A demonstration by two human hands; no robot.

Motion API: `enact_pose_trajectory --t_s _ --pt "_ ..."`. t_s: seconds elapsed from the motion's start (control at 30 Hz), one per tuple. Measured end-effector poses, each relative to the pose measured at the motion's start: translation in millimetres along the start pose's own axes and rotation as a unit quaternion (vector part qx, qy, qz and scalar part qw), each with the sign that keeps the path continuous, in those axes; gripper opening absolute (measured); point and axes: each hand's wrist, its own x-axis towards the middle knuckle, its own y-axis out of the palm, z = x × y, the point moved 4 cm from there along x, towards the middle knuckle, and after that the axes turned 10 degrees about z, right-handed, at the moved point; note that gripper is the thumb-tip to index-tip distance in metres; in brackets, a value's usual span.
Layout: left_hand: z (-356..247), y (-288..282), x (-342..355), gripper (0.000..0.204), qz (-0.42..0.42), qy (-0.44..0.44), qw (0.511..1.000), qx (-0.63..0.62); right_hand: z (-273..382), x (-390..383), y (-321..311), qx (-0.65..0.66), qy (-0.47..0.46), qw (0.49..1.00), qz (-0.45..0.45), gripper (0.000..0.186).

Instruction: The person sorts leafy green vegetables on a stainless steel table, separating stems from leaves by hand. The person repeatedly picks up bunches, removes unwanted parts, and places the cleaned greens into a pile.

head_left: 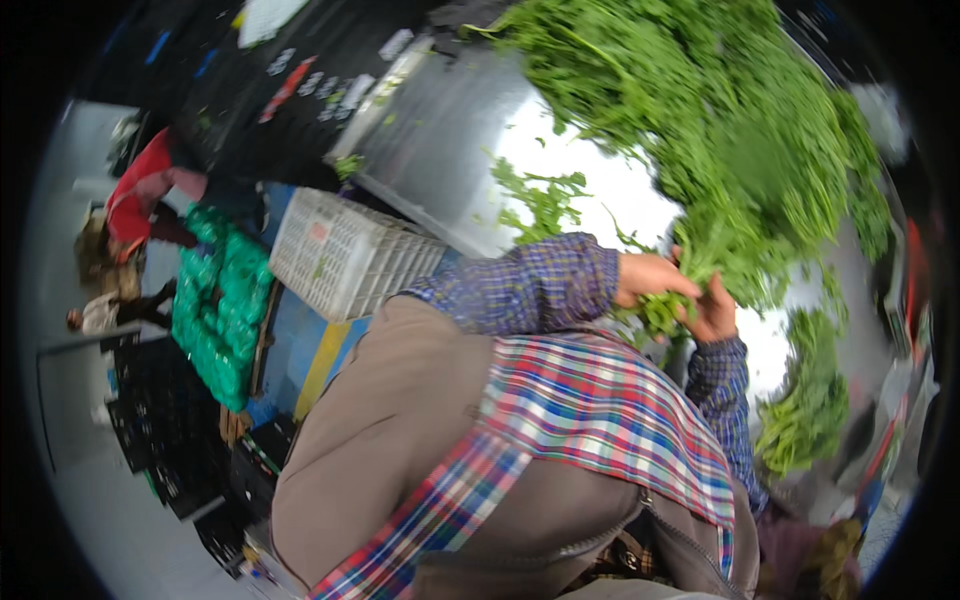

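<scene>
Close to my body, my left hand (652, 280) and my right hand (714, 312) meet over the table's near edge. Both are closed on a small bunch of leafy greens (664, 314), its leaves sticking out between the fingers. A big heap of the same greens (690, 110) spreads just beyond them, its nearest stems reaching my hands. Some loose leafy sprigs (545, 195) lie to the left of the heap. Right of my right forearm rests a separate bunch of greens (808, 395). My fingertips are partly hidden by leaves.
The shiny metal table (430, 140) carries the greens. On the blue floor to the left stands a white slatted crate (345, 250). Green filled bags (215, 310) are piled farther left, beside a person in red (140, 200). Black crates (170, 430) are stacked behind.
</scene>
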Motion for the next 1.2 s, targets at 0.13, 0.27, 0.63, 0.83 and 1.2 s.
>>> enact_pose_trajectory --t_s 0.13,0.27,0.63,0.83,1.2 --pt "13.9 -7.4 -3.0 0.025 0.07 -0.056 0.996 -0.02 -11.7 4.7 -7.2 0.003 0.0 0.991 -0.134 0.038" --pt "5.9 -18.0 -21.3 0.025 0.016 -0.053 0.998 0.023 -7.8 12.0 2.8 -0.041 -0.042 0.977 -0.204 0.033" --pt "-3.6 -34.8 -47.9 0.025 0.013 -0.054 0.994 0.097 10.2 10.6 32.2 -0.128 -0.087 0.973 -0.169 0.029" --pt "-6.2 -36.4 -53.3 0.033 0.042 -0.079 0.989 0.116 9.0 9.7 22.7 -0.149 -0.095 0.975 -0.137 0.026" --pt "-27.5 -81.9 -90.5 0.022 -0.194 -0.003 0.805 0.56 31.3 -6.9 1.5 -0.057 -0.174 0.959 -0.219 0.023"
